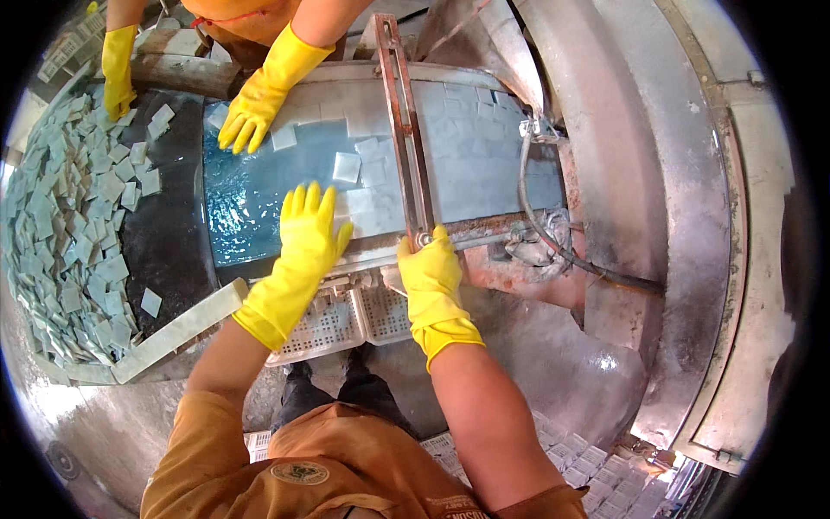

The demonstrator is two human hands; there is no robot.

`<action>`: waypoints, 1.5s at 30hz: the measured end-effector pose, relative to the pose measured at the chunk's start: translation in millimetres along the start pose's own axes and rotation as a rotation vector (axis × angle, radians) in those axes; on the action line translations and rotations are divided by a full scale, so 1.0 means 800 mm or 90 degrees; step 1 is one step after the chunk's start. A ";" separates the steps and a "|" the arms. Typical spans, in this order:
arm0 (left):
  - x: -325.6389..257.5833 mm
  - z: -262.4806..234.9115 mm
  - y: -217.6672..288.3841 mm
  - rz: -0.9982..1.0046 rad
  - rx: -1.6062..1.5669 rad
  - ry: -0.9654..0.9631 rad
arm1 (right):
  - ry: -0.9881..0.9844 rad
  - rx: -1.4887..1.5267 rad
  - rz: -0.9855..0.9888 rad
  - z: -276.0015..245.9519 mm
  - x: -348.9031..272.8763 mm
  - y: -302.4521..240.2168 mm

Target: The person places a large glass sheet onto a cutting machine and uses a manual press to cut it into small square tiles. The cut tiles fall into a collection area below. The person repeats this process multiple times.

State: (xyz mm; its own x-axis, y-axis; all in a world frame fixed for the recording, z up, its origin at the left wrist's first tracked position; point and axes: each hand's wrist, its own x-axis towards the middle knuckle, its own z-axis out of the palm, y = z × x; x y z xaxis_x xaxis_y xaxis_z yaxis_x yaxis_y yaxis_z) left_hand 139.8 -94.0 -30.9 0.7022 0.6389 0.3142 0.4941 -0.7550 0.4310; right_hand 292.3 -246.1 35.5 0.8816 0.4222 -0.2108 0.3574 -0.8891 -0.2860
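My left hand (309,235), in a yellow rubber glove, is open over the near edge of the wet blue belt (259,203), its fingers spread. Close to its fingertips lies a pale square tile (347,167), and another tile shows partly beside the hand. My gloved right hand (430,272) is closed around the near end of a narrow rusty metal crossbar (403,121) that spans the belt. More square tiles (467,156) lie side by side on the belt right of the bar. The undersides of my right fingers are hidden.
Opposite me, a co-worker's yellow-gloved hands (253,108) reach over the belt and a heap of loose tiles (73,233) at left. White perforated baskets (324,327) hang below the near edge. A hose (553,246) and large metal housing (622,173) stand at right.
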 end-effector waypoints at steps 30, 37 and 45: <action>0.132 0.070 -0.026 0.081 -0.086 0.007 | 0.026 -0.015 -0.021 0.008 -0.001 0.002; 0.013 -0.102 -0.147 -0.011 -0.034 0.109 | 0.103 -0.037 -0.058 0.038 0.010 0.020; -0.160 -0.342 -0.374 -0.115 0.423 0.181 | 0.064 0.012 -0.050 0.015 -0.003 0.009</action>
State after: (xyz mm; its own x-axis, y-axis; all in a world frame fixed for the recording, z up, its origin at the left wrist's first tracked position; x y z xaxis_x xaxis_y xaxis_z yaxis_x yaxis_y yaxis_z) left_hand -238.1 90.0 31.1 0.4657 0.7069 0.5323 0.8584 -0.5071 -0.0776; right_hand 289.1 -251.8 23.1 0.8784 0.4690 -0.0921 0.4211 -0.8505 -0.3152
